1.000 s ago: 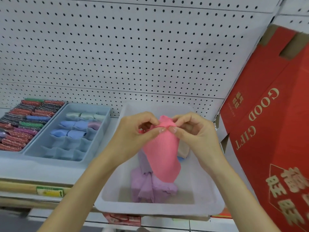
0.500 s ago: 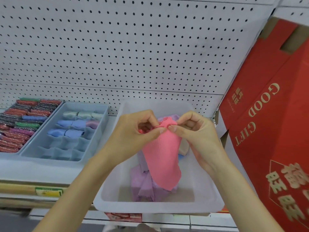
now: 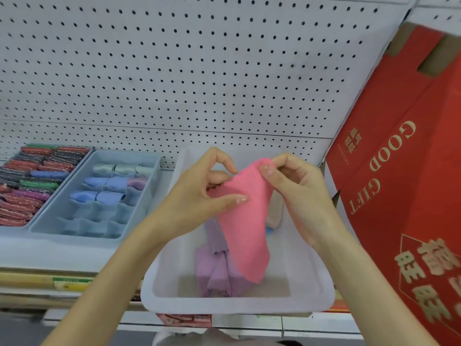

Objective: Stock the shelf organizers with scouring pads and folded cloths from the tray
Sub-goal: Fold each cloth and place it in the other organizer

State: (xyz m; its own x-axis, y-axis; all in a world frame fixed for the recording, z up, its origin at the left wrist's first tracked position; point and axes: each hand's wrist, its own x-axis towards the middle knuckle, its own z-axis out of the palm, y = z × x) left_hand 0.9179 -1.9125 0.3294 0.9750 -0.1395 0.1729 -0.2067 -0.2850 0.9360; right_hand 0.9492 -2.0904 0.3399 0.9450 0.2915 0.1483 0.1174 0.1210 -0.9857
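Head view: I see the white tray (image 3: 234, 305) nearest, lilac cloths (image 3: 214, 270) inside. Above it my left hand (image 3: 197, 196) and right hand (image 3: 301, 193) pinch the pink cloth (image 3: 247, 233), fingers (image 3: 268, 169) curled on its top edge. Beyond, left, sits the blue organizer (image 3: 139, 217).

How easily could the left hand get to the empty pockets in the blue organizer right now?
Likely yes: the blue organizer sits just left of the tray, its near pockets uncovered. But the left hand is busy pinching the pink cloth.
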